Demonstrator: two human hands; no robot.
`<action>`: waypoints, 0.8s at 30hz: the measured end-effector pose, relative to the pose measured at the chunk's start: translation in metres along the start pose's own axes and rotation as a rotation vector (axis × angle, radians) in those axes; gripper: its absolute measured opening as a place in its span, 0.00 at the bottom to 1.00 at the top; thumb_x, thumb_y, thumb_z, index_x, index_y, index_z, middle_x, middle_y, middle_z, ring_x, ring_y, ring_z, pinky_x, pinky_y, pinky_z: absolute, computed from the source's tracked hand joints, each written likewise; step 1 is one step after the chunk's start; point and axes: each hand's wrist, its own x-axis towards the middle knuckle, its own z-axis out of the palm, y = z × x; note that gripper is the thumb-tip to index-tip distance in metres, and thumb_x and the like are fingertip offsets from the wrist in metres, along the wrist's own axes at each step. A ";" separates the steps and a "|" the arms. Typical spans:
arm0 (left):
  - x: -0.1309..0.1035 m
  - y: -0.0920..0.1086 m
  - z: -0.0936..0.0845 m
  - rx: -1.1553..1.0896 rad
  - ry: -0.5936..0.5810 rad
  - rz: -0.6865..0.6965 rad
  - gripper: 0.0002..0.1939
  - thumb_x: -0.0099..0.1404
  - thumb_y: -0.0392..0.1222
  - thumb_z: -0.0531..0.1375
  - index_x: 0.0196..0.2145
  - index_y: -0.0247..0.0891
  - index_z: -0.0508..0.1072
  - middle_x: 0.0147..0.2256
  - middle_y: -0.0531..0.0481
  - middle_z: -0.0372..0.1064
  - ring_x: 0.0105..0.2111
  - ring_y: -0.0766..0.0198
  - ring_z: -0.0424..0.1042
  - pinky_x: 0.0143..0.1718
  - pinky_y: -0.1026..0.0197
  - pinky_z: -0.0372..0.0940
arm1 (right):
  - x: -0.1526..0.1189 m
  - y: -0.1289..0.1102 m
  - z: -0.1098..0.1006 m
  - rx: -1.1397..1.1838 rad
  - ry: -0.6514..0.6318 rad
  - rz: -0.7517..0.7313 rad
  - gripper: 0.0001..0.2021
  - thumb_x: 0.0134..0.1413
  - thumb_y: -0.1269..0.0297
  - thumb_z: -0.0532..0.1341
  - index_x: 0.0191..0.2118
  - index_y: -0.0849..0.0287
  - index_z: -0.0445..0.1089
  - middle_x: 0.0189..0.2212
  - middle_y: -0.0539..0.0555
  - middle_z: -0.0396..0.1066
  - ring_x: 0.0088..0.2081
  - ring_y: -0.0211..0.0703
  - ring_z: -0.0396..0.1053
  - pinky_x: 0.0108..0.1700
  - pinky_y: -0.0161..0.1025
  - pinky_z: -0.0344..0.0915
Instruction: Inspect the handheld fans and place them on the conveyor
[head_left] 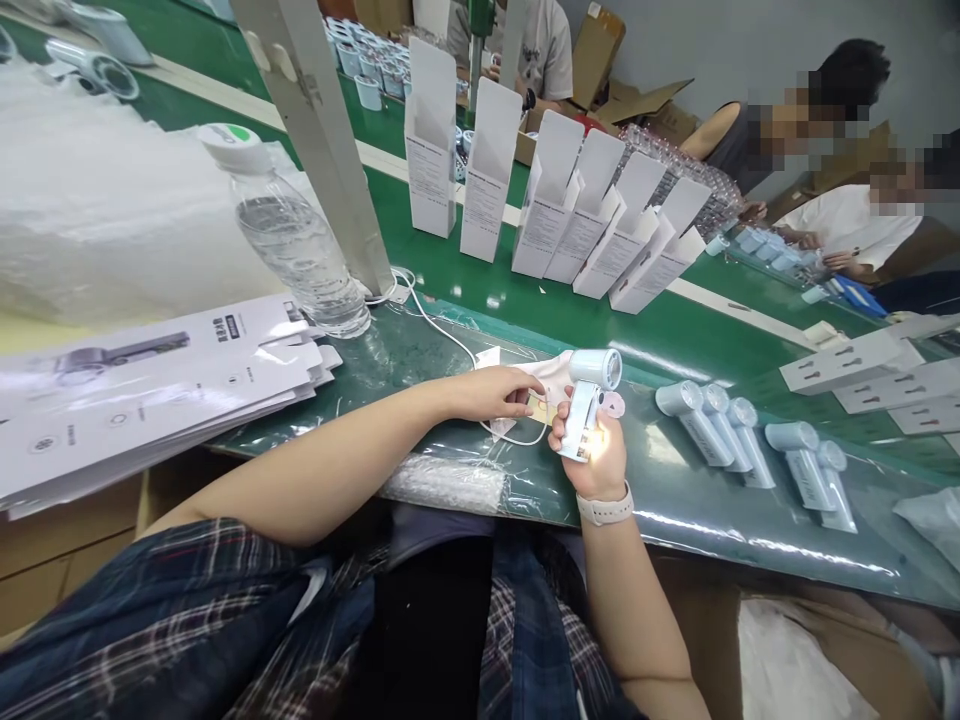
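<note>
A light-blue handheld fan (583, 415) is gripped in my right hand (606, 455), its round head up and its handle slanting down. A bright light shows near the lower end of the handle. My left hand (499, 392) is just left of the fan, palm down with the fingers bent together. A thin white cable (517, 440) loops over the bench and rises to those fingertips, which appear to pinch it; its tip is hidden. Behind the left fingers lie a pale pink piece (551, 372) and a small yellowish card (541, 408), both partly covered.
Several similar fans (716, 430) lie to the right. Open white boxes (491, 170) stand on the green belt (442, 270). A water bottle (300, 240), a metal post (322, 130) and flat printed cartons (157, 390) are on the left. Bubble wrap (450, 483) lies at the front edge. Co-workers sit opposite.
</note>
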 end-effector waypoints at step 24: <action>-0.005 0.004 -0.001 0.014 -0.027 0.035 0.22 0.71 0.45 0.58 0.59 0.36 0.73 0.43 0.44 0.76 0.39 0.59 0.73 0.41 0.61 0.63 | -0.009 -0.004 0.005 0.004 -0.071 -0.185 0.26 0.52 0.33 0.69 0.36 0.53 0.77 0.28 0.49 0.64 0.29 0.39 0.63 0.31 0.38 0.67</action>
